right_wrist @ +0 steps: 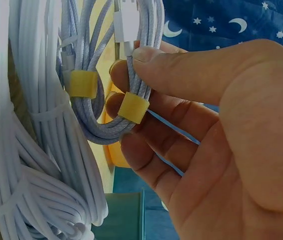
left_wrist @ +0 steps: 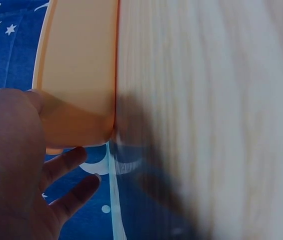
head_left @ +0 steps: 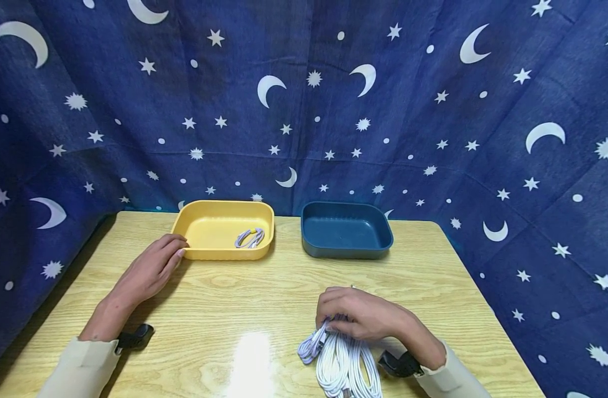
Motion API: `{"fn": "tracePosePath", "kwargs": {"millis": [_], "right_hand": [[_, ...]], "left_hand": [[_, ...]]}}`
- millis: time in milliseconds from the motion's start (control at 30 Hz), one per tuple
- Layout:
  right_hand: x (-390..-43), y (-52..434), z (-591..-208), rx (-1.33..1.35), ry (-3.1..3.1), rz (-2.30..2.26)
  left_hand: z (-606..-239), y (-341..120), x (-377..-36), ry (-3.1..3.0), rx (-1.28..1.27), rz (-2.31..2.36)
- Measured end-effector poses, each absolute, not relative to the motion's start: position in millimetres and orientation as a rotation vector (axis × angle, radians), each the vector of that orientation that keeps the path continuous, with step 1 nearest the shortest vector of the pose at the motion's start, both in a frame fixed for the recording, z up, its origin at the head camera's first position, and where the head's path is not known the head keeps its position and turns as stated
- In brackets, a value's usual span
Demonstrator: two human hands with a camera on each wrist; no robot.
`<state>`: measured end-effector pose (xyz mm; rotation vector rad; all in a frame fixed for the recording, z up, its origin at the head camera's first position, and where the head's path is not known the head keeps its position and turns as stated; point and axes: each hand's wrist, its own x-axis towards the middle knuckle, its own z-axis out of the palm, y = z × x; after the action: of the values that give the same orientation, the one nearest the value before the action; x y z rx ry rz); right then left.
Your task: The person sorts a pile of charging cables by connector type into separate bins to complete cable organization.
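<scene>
Right hand pinching braided cable, yellow band unlabelled

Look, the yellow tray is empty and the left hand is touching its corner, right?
Not quite. The head view shows the yellow tray is not empty: a small coiled cable lies inside it, near the right end. The rest holds: the left hand touches the tray's corner.

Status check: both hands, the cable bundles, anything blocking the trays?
Left hand rests against yellow tray. Right hand pinches coiled cable at pile. Trays unobstructed.
</scene>
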<state>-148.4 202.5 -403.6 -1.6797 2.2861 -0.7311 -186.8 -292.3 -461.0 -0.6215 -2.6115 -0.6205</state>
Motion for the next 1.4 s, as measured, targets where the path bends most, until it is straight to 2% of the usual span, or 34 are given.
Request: {"fn": "tracePosePath", "kwargs": {"millis": [733, 1400], "right_hand": [[-157.9, 193.3, -388.5, -1.729, 2.277, -0.751], [-157.0, 192.8, -395.7, -1.541, 2.327, -0.77]], "left_hand": [[-463.5, -293.7, -186.5, -2.615, -0.626, -0.616], [-462.1, -291.9, -186.9, -2.604, -0.629, -0.631]]}}
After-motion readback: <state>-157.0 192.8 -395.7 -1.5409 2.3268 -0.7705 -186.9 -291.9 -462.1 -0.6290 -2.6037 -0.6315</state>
